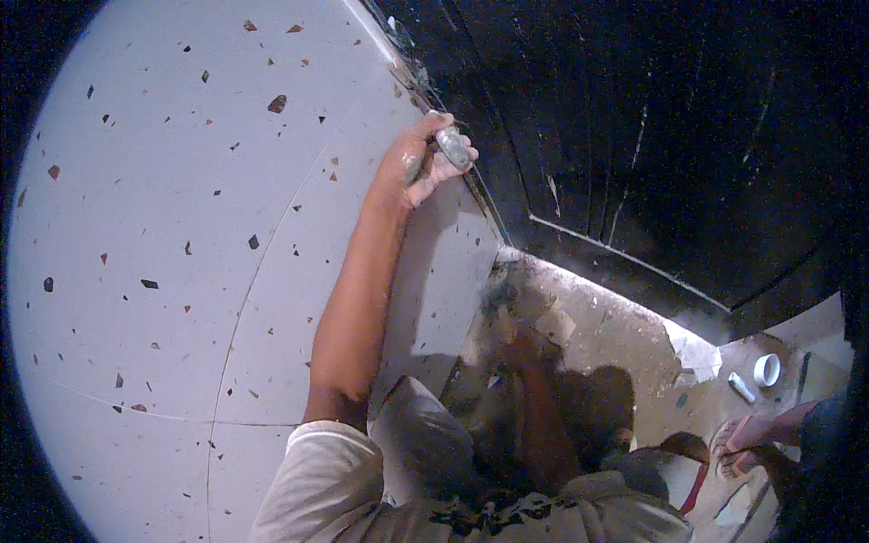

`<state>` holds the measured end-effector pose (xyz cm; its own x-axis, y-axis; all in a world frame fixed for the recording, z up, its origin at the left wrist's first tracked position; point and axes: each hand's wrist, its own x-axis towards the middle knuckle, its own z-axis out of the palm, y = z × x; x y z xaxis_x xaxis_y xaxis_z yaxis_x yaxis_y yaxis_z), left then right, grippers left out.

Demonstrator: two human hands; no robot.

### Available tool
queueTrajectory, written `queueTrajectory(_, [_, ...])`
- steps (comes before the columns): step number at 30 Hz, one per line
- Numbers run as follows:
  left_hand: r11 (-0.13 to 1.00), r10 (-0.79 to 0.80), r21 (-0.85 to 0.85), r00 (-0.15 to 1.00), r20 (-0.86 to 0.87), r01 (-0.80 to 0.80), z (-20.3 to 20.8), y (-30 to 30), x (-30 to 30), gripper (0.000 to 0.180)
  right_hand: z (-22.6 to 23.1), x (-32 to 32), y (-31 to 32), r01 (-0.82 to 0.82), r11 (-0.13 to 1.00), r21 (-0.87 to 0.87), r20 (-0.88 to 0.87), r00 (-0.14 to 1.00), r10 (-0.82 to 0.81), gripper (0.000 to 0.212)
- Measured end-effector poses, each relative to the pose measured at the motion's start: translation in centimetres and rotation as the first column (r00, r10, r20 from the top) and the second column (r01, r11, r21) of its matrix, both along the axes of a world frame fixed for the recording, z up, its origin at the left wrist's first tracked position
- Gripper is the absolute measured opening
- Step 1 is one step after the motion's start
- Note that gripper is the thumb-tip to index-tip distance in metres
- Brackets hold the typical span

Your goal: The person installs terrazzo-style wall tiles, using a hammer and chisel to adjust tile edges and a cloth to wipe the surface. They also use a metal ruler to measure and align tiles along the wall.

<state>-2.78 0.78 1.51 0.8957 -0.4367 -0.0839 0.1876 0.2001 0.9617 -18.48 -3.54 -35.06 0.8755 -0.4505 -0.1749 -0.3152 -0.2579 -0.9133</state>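
My left hand (pixel 427 161) is raised against the joint between a pale speckled wall panel (pixel 181 299) and a dark door-like panel (pixel 634 136). Its fingers curl round a smooth grey putty-like lump (pixel 453 147), and pale residue coats the fingers and palm. Down in shadow near the floor, my right hand (pixel 522 350) reaches toward the bottom corner of the joint. Its fingers are too dark to make out, so I cannot say whether they hold anything. A dark grey smear (pixel 501 291) marks the floor just ahead of it.
A white ring-shaped roll (pixel 767 370) and a small white tube (pixel 740 387) lie on the dusty floor (pixel 625 330) at the right. Close by are another person's sandalled feet (pixel 735 445). A torn white sheet (pixel 695 355) lies at the dark panel's base.
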Motion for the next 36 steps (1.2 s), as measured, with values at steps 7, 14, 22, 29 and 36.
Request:
queueTrajectory(7, [0.973, 0.038, -0.23, 0.999, 0.004, -0.036, -2.0, -1.7, -0.8, 0.023, 4.8, 1.5, -7.1, 0.05, 0.958, -0.282, -0.07, 0.995, -0.073, 0.027])
queueTrajectory(14, [0.915, 0.099, -0.395, 0.995, 0.031, -0.079, -4.2, -2.3, -0.5, 0.023, 35.4, 10.8, -9.0, 0.157, 0.938, -0.308, 0.717, 0.687, 0.121, 0.028])
queueTrajectory(22, [0.854, 0.27, -0.445, 0.961, -0.065, -0.27, -2.9, -3.2, -2.3, 0.022, 43.4, 19.3, -4.5, 0.099, 0.513, -0.853, 0.31, 0.886, 0.346, 0.031])
queueTrajectory(29, [0.879, 0.33, -0.294, 0.924, -0.194, -0.376, 0.4, -0.8, -4.8, 0.016, 43.4, 20.1, -3.1, 0.163, 0.603, -0.781, 0.36, 0.906, 0.223, 0.019])
queueTrajectory(36, [0.827, 0.281, -0.495, 0.959, -0.045, -0.265, -4.2, -3.1, -0.4, 0.016, 43.5, 20.7, -2.8, 0.125, 0.551, -0.825, 0.301, 0.922, 0.242, 0.02])
